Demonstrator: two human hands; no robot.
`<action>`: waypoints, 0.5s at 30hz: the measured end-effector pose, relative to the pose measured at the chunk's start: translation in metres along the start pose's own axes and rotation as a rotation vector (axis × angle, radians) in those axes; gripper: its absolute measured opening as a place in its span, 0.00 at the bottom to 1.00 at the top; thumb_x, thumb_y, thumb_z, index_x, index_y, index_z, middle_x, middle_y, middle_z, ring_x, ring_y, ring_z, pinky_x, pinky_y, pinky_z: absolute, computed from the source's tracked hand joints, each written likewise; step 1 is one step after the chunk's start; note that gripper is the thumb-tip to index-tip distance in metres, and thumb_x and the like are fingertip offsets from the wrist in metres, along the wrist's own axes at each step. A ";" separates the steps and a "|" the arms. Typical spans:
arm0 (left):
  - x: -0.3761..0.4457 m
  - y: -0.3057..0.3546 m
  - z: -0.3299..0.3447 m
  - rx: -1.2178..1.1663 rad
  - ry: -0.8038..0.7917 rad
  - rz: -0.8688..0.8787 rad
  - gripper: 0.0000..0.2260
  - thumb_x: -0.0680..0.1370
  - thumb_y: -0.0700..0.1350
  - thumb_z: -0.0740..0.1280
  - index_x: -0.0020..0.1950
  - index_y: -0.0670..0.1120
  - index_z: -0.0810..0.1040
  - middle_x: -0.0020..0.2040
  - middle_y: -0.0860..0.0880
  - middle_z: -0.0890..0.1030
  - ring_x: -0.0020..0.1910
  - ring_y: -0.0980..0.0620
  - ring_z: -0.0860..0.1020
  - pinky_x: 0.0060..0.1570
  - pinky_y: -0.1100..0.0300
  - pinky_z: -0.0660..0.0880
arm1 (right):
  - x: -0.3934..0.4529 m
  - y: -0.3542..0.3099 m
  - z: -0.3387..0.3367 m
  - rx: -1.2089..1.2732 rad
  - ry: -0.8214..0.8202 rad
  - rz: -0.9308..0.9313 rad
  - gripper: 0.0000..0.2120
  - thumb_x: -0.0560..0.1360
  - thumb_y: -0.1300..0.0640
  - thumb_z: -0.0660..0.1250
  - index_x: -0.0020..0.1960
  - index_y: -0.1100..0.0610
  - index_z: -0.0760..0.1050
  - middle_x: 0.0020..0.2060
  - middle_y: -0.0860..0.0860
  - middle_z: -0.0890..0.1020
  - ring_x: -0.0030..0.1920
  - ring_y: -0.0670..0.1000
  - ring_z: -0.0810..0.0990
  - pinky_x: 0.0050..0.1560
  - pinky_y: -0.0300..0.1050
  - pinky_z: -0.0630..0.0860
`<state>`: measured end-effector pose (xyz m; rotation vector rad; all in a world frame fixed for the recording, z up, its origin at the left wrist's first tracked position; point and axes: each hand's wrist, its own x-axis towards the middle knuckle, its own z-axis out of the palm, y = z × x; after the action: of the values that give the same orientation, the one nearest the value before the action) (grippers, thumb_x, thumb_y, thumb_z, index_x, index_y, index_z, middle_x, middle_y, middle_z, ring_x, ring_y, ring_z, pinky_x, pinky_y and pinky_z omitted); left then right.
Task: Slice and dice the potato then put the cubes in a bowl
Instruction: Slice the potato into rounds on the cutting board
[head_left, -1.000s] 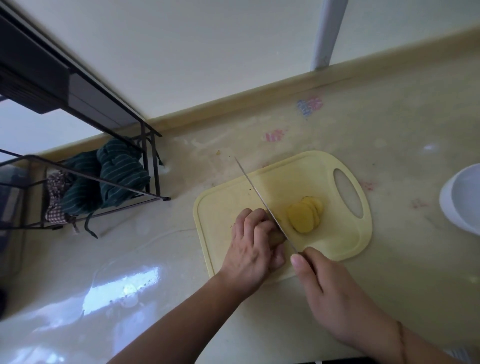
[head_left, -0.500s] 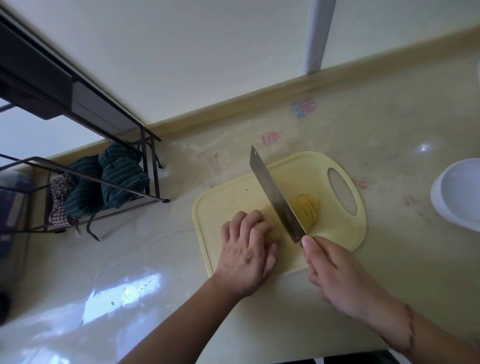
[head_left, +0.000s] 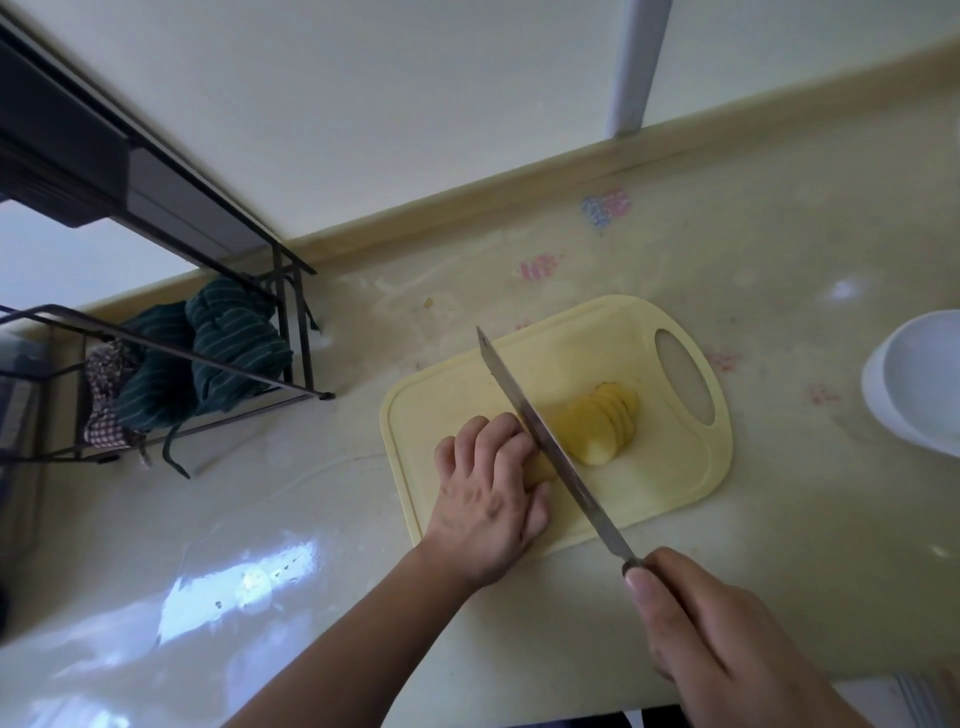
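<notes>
**Slicing under way, dicing yet to come**

Pale and glossy, the bench (head_left: 467, 623) ran along a cream wall, with a black wire rack (head_left: 171, 374) at its far left holding striped dark-green cloths (head_left: 234, 338). On the bench lay a yellow cutting board (head_left: 670, 478), its handle hole towards the white bowl (head_left: 919, 384), which stood well apart at the right edge, its inside only partly in view.

Half a second earlier the knife (head_left: 545, 447) had shown its broad side, tilted; now it stood nearly edge-on, down against the potato (head_left: 535, 470), just beside the knuckles. That reads as another cut begun or just finished. A second back, the slices (head_left: 608, 426) lay flatter; now they leaned as a fanned row right of the blade.

The left hand (head_left: 488, 499) curled over the uncut end of the potato and gripped it, hiding most of it. The right hand (head_left: 727, 644) was closed round the knife handle, forefinger laid along the top.

By my judgement only a short stub remained to slice; no cubes existed yet, so dicing and the move to the bowl lay ahead. Fingers sat very close to the blade, the chief risk. Nothing stood between board and bowl.
</notes>
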<state>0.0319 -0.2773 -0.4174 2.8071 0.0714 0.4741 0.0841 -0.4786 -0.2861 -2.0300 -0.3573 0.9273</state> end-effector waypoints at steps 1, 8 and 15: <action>0.000 0.000 0.000 0.001 0.000 0.003 0.19 0.78 0.52 0.63 0.63 0.42 0.68 0.64 0.44 0.68 0.62 0.40 0.69 0.56 0.47 0.65 | -0.001 0.000 0.000 -0.011 -0.002 0.004 0.20 0.70 0.33 0.51 0.41 0.49 0.67 0.21 0.49 0.69 0.23 0.45 0.67 0.27 0.34 0.62; 0.001 -0.003 0.001 -0.041 0.002 0.011 0.19 0.77 0.51 0.65 0.62 0.42 0.67 0.64 0.43 0.68 0.61 0.40 0.69 0.55 0.47 0.66 | -0.009 -0.002 0.002 -0.052 0.056 0.063 0.25 0.65 0.26 0.46 0.44 0.44 0.67 0.24 0.46 0.75 0.27 0.45 0.75 0.29 0.32 0.67; 0.002 -0.003 0.002 -0.055 -0.021 0.039 0.20 0.77 0.50 0.65 0.63 0.41 0.67 0.65 0.43 0.67 0.62 0.39 0.69 0.54 0.47 0.67 | 0.000 0.001 0.005 -0.112 0.001 0.070 0.38 0.53 0.16 0.35 0.43 0.41 0.66 0.26 0.43 0.76 0.29 0.43 0.76 0.30 0.32 0.67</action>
<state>0.0346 -0.2744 -0.4191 2.7634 -0.0013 0.4492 0.0807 -0.4765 -0.2889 -2.1576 -0.3462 0.9675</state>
